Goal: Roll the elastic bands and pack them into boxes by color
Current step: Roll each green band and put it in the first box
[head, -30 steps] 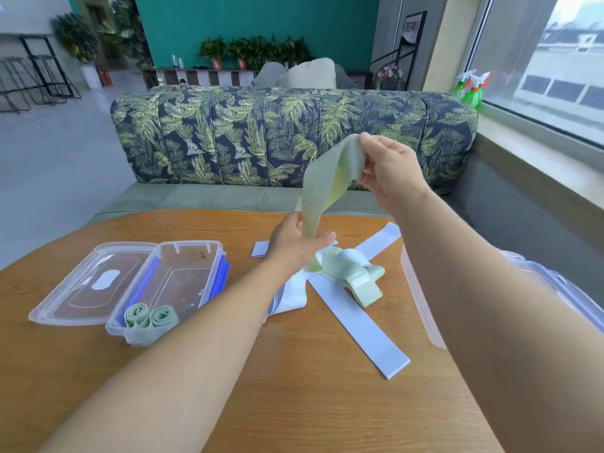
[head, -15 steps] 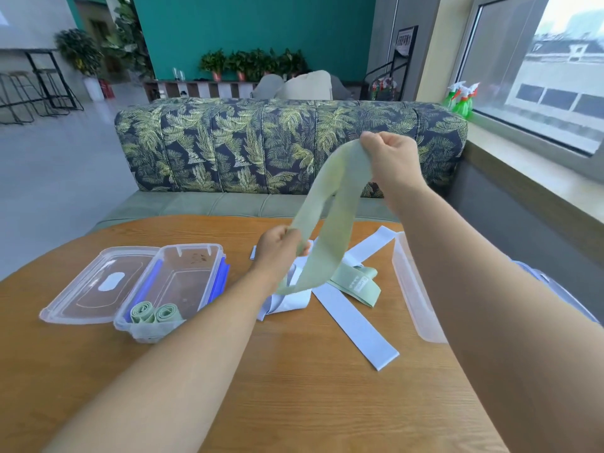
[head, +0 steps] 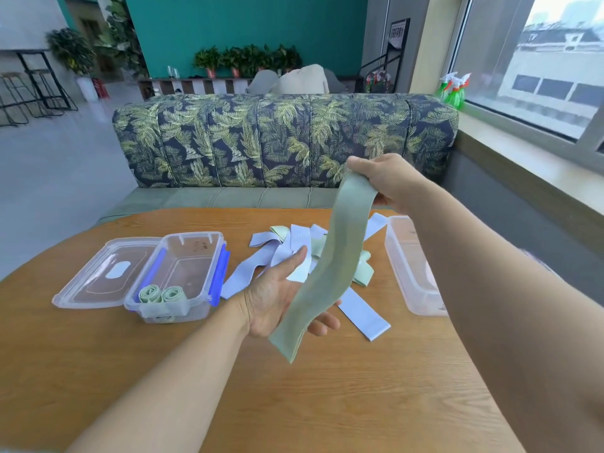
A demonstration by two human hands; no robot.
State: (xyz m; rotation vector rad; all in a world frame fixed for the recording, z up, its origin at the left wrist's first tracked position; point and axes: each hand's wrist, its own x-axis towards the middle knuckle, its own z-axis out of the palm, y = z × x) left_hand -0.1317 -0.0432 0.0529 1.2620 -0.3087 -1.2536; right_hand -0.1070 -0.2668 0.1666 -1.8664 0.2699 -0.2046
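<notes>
A green elastic band (head: 333,263) hangs in the air above the table. My right hand (head: 389,179) pinches its top end. My left hand (head: 281,295) lies palm up under the band's lower part, fingers spread, the band draped across them. Behind the hands lies a pile of pale blue bands (head: 261,266) and green bands (head: 361,273) on the table. A clear box with blue clips (head: 196,276) at the left holds two rolled green bands (head: 161,294). A second clear box (head: 411,266) stands at the right, partly hidden by my right arm.
The left box's clear lid (head: 104,273) lies flat beside it. The round wooden table (head: 327,387) has bare room in front of my hands. A leaf-patterned sofa (head: 281,138) stands behind the table, a window sill with spray bottles (head: 452,89) at the right.
My right hand has lifted the green band free of the pile and lowered slightly. My left hand let go of the band's lower part, opened, and now lies palm up under it.
</notes>
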